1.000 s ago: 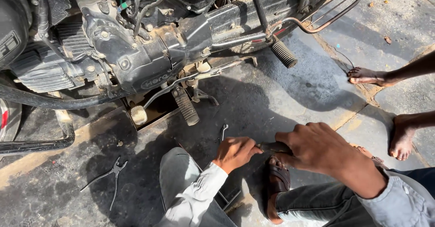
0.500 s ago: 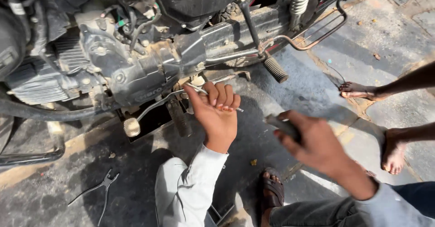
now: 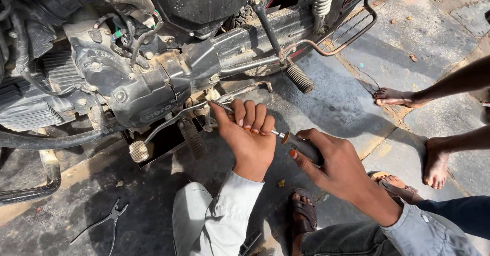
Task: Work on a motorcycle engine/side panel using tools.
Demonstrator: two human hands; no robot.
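gripping the dark handle of a screwdriver [image 3: 301,146] at frame centre, the right hand [image 3: 334,166] is closed around it. the left hand [image 3: 247,136] curls its fingers over the shaft, guiding the tip toward the engine [image 3: 132,82] at upper left. pliers [image 3: 104,223] lie lower left.

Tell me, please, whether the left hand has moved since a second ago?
Yes. The left hand has gone from the ground near the knees up to the motorcycle engine, steadying the screwdriver shaft.
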